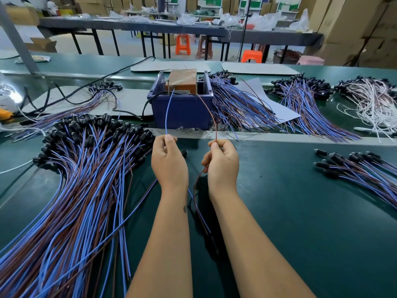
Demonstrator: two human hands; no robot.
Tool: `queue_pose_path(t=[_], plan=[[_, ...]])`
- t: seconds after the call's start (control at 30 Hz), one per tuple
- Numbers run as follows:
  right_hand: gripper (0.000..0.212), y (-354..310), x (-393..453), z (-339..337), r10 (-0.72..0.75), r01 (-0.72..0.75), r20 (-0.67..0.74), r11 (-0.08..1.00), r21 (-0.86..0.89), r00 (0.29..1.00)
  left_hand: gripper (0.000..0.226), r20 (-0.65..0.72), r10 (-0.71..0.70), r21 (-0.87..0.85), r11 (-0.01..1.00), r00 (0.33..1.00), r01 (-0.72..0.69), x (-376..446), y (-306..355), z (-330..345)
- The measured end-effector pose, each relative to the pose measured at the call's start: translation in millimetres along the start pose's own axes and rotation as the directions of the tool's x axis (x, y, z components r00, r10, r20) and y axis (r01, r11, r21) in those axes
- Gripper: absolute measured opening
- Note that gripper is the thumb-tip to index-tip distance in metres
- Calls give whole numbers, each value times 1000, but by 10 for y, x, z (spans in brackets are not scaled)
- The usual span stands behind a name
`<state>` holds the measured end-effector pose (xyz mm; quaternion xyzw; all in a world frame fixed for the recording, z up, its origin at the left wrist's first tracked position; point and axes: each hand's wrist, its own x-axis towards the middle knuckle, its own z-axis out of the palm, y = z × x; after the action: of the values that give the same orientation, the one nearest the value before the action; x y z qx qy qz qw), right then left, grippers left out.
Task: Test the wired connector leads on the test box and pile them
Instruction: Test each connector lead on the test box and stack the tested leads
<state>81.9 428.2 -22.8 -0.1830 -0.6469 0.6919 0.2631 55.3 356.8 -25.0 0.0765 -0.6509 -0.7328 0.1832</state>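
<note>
Pinching a thin blue wire (168, 112) between thumb and fingertips, the left hand (168, 160) holds it upright so that its far end arcs up to the top of the orange test box (182, 79). That box sits inside a dark blue plastic bin (182, 110) at the far edge of the green work mat (290, 211). The right hand (222, 161) is curled round a thin brown wire (211, 117), gripping it between thumb and forefinger; this wire likewise bows up and over to the box top. Whether either tip touches a contact there cannot be told. Below the 2 hands both wires run back between the forearms, toward a dark shape near the body that is too dim to make out.

Left of the hands lies a large fanned pile of blue and brown leads with black connector heads (81, 168), spread across the mat. A smaller bundle of the same leads (354, 166) rests on the mat to the right, well apart from the hands. Behind the bin and to its right, further heaps of blue and brown leads (240, 106) lie on the bench, and a tangle of white wires (369, 100) sits at far right. A black cable (90, 84) snakes across the bench left of the bin.
</note>
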Motion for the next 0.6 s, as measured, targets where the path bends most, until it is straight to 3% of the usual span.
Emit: queue_pose_path(t=[0.6], plan=[[20,-13,-21,-11,-15,17,36,999,-41,999,29,-33,-15,19,1000,999,16,34,-20,-13]])
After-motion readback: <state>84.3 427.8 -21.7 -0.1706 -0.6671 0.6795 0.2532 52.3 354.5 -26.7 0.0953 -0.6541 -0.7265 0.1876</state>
